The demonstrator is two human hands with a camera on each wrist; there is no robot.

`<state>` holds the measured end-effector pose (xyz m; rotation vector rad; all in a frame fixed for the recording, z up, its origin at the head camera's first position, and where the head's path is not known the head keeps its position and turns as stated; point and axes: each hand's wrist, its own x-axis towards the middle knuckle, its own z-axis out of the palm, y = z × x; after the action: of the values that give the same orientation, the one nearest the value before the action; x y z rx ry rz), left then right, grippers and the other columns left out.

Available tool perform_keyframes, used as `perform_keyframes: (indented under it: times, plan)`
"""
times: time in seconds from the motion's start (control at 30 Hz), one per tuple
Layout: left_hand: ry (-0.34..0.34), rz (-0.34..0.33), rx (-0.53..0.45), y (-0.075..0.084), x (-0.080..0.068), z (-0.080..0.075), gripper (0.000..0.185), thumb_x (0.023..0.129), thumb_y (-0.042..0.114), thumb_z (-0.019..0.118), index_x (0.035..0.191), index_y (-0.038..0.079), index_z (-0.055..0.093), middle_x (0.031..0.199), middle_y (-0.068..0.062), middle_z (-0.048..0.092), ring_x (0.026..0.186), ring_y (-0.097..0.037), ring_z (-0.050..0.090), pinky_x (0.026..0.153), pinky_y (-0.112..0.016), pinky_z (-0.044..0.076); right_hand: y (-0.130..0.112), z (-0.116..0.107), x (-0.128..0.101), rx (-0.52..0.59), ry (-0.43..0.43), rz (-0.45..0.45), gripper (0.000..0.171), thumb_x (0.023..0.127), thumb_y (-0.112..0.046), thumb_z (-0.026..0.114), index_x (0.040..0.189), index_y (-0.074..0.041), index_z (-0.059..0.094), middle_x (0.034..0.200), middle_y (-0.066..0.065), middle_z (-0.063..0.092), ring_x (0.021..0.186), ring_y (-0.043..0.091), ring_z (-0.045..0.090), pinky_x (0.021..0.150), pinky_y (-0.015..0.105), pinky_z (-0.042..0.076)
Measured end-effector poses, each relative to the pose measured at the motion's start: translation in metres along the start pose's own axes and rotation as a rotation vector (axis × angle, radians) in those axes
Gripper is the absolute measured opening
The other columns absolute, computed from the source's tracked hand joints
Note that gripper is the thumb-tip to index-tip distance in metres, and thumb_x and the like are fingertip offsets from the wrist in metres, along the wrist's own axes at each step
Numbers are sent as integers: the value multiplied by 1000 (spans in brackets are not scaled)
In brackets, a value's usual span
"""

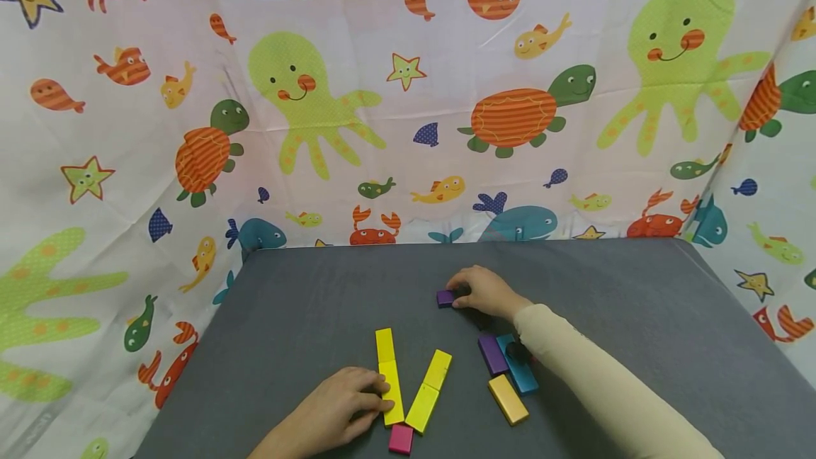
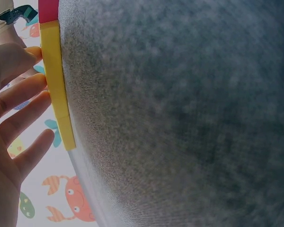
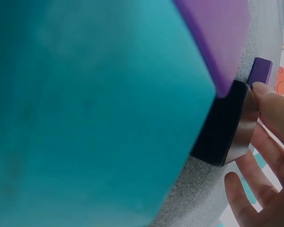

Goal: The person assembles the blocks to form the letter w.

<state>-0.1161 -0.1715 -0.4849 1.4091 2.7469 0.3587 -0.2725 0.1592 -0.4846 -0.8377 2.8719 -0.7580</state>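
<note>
In the head view my left hand (image 1: 350, 402) rests at the left side of a yellow block (image 1: 391, 392). Its fingers are extended, with thumb and fingertips touching the block's edge in the left wrist view. A shorter yellow block (image 1: 384, 344) continues that row. A second yellow row (image 1: 429, 392) slants beside it, forming a V over a pink block (image 1: 401, 438). Farther back, my right hand (image 1: 484, 292) pinches a black block (image 3: 222, 125), mostly hidden by the fingers in the head view. The thumb reaches the edge of a small purple block (image 1: 444, 298).
Right of the V, a longer purple block (image 1: 492, 354) lies against a blue block (image 1: 518, 367), partly under the right forearm. An orange-yellow block (image 1: 508, 399) sits in front of them. A curtain with sea animals (image 1: 440, 105) hangs behind the grey table (image 1: 306, 303).
</note>
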Motion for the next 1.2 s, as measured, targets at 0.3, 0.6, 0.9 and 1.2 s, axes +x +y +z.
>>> perform_keyframes:
  times: [0.3,0.6,0.9,1.2]
  plan:
    - [14,12,5,1,0,1,23,95,28,66,116,35,72,119,13,65,107,-5,60,98,-33,54,0,3,0,-35,13,31,33,83,-22,79,113,-9,72,109,6,73,102,23,62,93,44,54]
    - [24,23,4,0,1,2,23,95,28,66,116,34,72,118,12,65,107,-5,61,98,-32,55,-8,2,-1,-58,18,61,33,83,-26,80,110,-10,71,107,4,72,101,21,62,93,42,55]
    - [31,26,0,-1,-1,3,23,94,29,67,116,35,72,118,13,64,106,-5,60,97,-31,55,-20,0,-10,-46,72,46,28,83,-25,80,107,-13,72,103,3,71,96,18,62,94,43,55]
    - [32,25,-1,-2,-1,4,24,95,30,66,117,36,71,118,13,64,106,-5,60,97,-32,54,-47,3,-44,107,79,41,28,84,-21,78,110,-14,70,102,1,72,89,15,66,78,31,58]
